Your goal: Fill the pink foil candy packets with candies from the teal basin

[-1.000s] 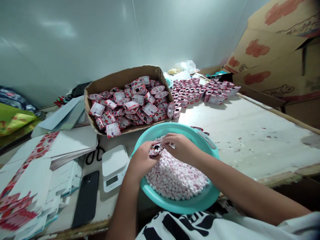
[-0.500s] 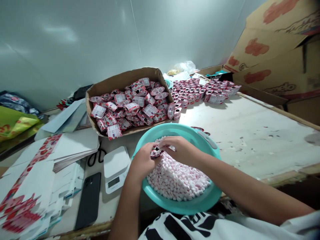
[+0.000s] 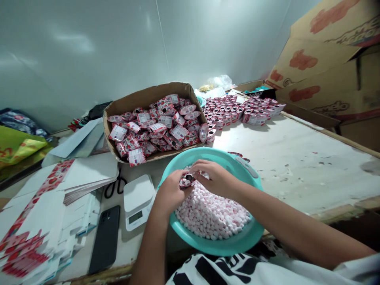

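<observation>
Over a turquoise basin [image 3: 204,246] of small pale pink and white candies [image 3: 213,219], my left hand [image 3: 170,192] grips a small red-and-white candy box [image 3: 186,181]. Its mouth faces up, with a dark round spot and some candies showing in it. My right hand [image 3: 214,178] is at the box's right side, fingers bent together by the opening. What those fingertips hold, if anything, is hidden.
Behind the basin stands a carton [image 3: 154,156] full of similar boxes. More boxes [image 3: 231,111] are lined up at the back right. A white scale [image 3: 138,194], black phone [image 3: 105,239], scissors [image 3: 114,188] and cardboard sheets [image 3: 92,170] lie left. Big cartons [image 3: 323,83] rise at right.
My right fingers have shifted slightly at the box's mouth, and more of the opening shows now. The left hand keeps its grip. The whole view has moved slightly.
</observation>
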Available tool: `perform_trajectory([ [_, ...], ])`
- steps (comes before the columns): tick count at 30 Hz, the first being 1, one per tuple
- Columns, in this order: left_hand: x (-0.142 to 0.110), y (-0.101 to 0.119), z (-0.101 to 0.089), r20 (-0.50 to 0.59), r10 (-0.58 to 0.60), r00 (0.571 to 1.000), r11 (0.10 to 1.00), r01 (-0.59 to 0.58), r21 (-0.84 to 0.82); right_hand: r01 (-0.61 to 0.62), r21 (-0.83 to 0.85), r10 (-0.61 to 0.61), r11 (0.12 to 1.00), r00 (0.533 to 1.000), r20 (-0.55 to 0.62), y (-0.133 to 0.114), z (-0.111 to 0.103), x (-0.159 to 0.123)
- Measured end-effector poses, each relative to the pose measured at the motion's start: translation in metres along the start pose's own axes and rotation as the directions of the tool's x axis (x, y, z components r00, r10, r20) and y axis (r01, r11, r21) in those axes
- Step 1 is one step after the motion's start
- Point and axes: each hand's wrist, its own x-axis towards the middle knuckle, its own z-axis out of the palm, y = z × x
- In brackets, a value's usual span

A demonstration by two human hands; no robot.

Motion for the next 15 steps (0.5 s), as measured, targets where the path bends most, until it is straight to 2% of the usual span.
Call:
perform_trajectory([
  [4, 0.0, -0.001, 0.001, 0.004, 0.009, 1.0, 1.0, -0.009, 0.005, 0.014, -0.028, -0.014, 0.999, 1.0, 0.014, -0.003, -0.001, 0.0],
  [10, 0.0, -0.003, 0.001, 0.006, 0.034, 0.999, 0.999, -0.034, 0.043, 0.178, -0.106, -0.159, 0.978, 0.973, 0.165, -0.015, -0.003, -0.001],
  [15, 0.0, -0.002, 0.0, -0.002, 0.006, 1.0, 1.0, -0.006, 0.022, 0.116, -0.189, -0.092, 0.975, 0.987, 0.131, -0.005, -0.007, -0.002],
])
